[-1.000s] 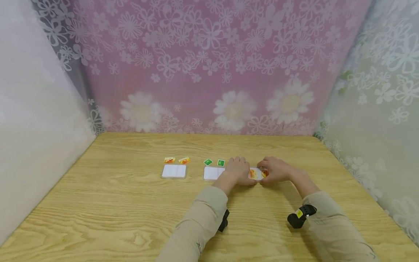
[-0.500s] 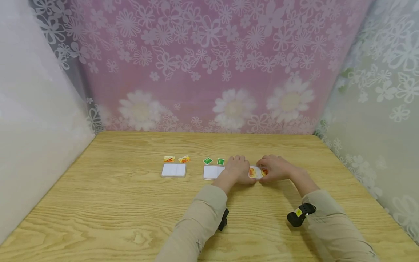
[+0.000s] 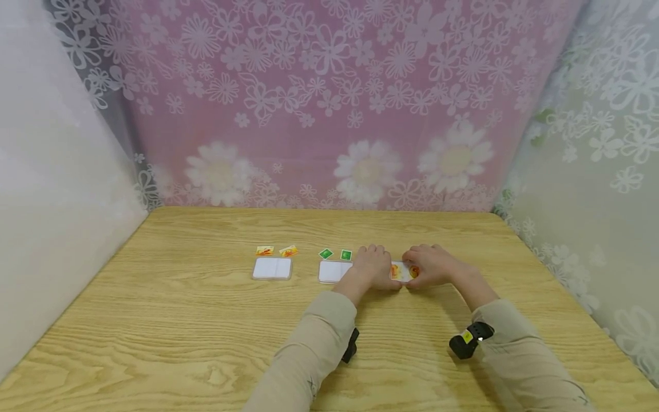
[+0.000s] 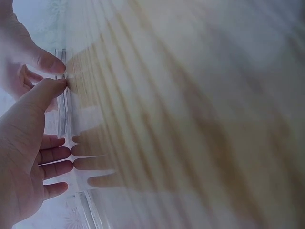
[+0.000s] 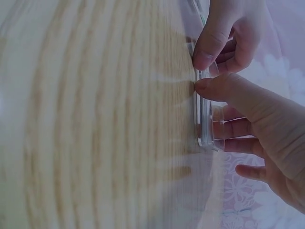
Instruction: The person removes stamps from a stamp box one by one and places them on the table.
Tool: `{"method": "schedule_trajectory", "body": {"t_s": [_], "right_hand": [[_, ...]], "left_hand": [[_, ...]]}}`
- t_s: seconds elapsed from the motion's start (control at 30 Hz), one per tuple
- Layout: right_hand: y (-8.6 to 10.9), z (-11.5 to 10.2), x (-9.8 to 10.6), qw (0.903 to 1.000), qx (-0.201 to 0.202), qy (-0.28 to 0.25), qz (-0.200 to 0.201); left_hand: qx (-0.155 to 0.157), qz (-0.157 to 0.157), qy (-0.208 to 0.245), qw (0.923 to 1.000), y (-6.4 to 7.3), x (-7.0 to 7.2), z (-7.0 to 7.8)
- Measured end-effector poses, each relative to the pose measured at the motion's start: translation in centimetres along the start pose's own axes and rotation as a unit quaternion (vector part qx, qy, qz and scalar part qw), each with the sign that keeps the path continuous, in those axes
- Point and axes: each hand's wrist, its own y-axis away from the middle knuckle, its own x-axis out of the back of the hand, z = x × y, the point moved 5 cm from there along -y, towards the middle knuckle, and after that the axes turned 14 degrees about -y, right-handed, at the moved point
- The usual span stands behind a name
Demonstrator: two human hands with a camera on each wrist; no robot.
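Note:
A flat clear plastic case (image 3: 401, 272) with orange-and-yellow pictures on white lies on the table between my hands. My left hand (image 3: 373, 268) grips its left part, thumb on the near edge and fingers over the far side. At the other end my right hand (image 3: 431, 265) holds it the same way. Both thumbs sit close together at the near edge in the right wrist view, where the case (image 5: 205, 121) shows as a thin transparent box on the wood. My hands cover much of it from above.
Left of my hands lie two more clear cases with white inserts, one partly behind my left hand (image 3: 332, 272) and one farther left (image 3: 272, 268). Behind them are two green picture cards (image 3: 326, 253) and two yellow-orange cards (image 3: 265, 250). Flowered sheets (image 3: 309, 103) enclose the wooden table.

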Motion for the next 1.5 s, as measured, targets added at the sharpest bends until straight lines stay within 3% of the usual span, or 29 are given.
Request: {"method": "schedule_trajectory", "body": {"t_s": [0.27, 0.6, 0.83, 1.13, 1.5], "right_hand": [[0.0, -0.4, 0.3, 0.9999, -0.007, 0.015, 0.0], [0.3, -0.1, 0.1, 0.9998, -0.009, -0.015, 0.009], [0.6, 0.0, 0.2, 0.9987, 0.004, -0.019, 0.047], [2.0, 0.0, 1.6, 0.9939, 0.014, 0.024, 0.107], [3.1, -1.0, 1.5, 0.9877, 0.014, 0.124, 0.095]], "left_hand": [[0.003, 0.001, 0.001, 1.0, -0.1, -0.2, -0.2], [-0.006, -0.005, -0.001, 1.0, -0.2, -0.3, -0.3], [-0.013, -0.011, -0.002, 0.9999, 0.2, 0.2, -0.7], [-0.04, -0.011, -0.012, 0.9991, 0.2, 0.2, -0.9], [-0.056, -0.008, -0.013, 0.9983, 0.5, 0.0, -1.0]]}}
